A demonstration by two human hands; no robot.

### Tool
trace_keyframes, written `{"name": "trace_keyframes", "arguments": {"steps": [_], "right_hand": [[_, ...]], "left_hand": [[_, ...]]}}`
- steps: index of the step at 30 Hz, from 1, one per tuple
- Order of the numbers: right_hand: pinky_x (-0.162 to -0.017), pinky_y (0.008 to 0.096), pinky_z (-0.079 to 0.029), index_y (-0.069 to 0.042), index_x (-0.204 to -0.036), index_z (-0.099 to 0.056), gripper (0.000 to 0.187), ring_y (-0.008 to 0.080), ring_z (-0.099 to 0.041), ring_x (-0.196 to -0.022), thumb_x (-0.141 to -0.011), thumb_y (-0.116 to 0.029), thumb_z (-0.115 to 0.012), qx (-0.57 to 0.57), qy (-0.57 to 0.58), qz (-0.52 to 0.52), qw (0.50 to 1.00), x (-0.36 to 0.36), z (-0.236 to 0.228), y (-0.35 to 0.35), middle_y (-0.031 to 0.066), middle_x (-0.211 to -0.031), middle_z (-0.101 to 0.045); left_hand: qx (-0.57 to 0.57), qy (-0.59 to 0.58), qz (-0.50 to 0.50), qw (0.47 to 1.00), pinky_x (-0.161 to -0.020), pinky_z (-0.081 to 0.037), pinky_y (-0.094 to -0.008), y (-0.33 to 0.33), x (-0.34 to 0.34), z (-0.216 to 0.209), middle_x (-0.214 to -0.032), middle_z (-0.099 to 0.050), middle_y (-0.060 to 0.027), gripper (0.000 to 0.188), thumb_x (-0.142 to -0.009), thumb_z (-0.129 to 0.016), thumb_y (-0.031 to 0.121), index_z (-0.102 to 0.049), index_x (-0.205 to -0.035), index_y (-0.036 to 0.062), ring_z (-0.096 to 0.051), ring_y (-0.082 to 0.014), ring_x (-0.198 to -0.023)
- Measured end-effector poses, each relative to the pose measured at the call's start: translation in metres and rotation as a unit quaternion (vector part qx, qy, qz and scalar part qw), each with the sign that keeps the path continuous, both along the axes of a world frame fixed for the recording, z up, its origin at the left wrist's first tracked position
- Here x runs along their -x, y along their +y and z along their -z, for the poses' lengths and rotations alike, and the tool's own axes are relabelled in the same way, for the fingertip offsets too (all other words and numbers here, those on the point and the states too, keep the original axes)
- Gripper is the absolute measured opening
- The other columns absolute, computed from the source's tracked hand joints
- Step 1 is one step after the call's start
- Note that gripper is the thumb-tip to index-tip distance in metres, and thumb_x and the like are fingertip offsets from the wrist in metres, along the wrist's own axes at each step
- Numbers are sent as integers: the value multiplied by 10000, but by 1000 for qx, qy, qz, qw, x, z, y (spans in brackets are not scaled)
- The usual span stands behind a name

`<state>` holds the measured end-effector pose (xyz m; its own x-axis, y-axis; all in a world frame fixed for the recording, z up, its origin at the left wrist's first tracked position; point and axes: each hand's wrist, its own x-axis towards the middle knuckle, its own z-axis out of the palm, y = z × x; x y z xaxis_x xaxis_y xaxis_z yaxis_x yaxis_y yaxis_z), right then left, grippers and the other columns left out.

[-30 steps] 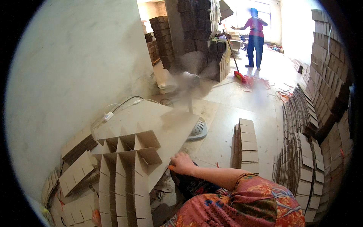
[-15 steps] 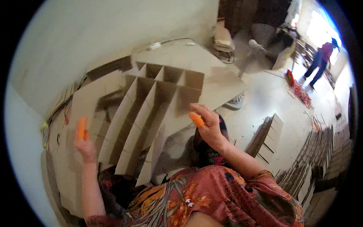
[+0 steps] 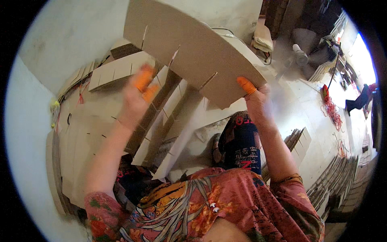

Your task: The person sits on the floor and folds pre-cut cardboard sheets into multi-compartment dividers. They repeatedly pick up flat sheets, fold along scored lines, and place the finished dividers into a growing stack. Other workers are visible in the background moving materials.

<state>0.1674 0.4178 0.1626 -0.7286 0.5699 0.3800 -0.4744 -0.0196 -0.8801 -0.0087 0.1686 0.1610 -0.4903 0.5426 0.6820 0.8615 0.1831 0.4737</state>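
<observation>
Raised in front of me is a slotted cardboard divider strip [image 3: 181, 44], tilted, with three slits cut from its lower edge. My right hand [image 3: 258, 101] grips its right end, an orange-covered thumb lying on the near face. Below the strip's left part is my left hand [image 3: 139, 94], slightly blurred, with orange-covered fingers apart and nothing seen in them. Beneath both hands stand long upright cardboard strips [image 3: 155, 127] of a divider grid. The raised strip hides the grid's far part.
A slotted cardboard piece [image 3: 117, 74] lies at the left by the wall. Stacks of cardboard strips [image 3: 334, 177] stand at the lower right. Red cords [image 3: 332, 111] lie on the floor, and a person [image 3: 358, 101] is at the far right edge.
A cardboard strip is now up in my right hand, which was empty before. My left hand has moved right and upward, toward the strip. The person at far right has shifted toward the edge.
</observation>
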Motion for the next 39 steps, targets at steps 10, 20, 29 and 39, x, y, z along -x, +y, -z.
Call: {"name": "trace_keyframes", "arguments": {"steps": [10,20,29,39], "right_hand": [[-607,254,-441,12,-1000,-640,172,68,-501,-703,-850,-64,-600,-233,-154,9,960,13,14,0,-2,-769,-640],[-735,261,-453,8,-1070,-619,250,84,-542,-807,-833,-75,-622,-244,-228,-52,941,11,70,5,48,-862,-663],[-683,378,-501,-85,-1287,-464,526,346,-630,-774,-776,-29,-576,-512,-167,-4,843,5,30,8,212,-884,-637],[-686,386,-496,-101,-1315,-445,576,391,-615,-786,-765,40,-544,-582,-274,-70,762,-3,23,4,224,-899,-622]], "left_hand": [[-115,-340,-15,933,-700,-506,-274,8,133,15,-1056,-572,-98,563,-857,-634,173,-365,-1322,3,-597,-150,-842],[57,-256,-158,952,-658,-475,-281,-15,164,63,-823,-643,-107,315,-831,-652,185,-605,-1062,-24,-588,-143,-711],[257,-132,-98,952,-685,-494,-384,28,3,26,-819,-648,-170,305,-762,-701,248,-652,-952,15,-629,-312,-772],[252,-224,-12,941,-651,-469,-390,27,12,48,-805,-634,-193,217,-785,-646,170,-642,-913,-6,-613,-315,-737]]}}
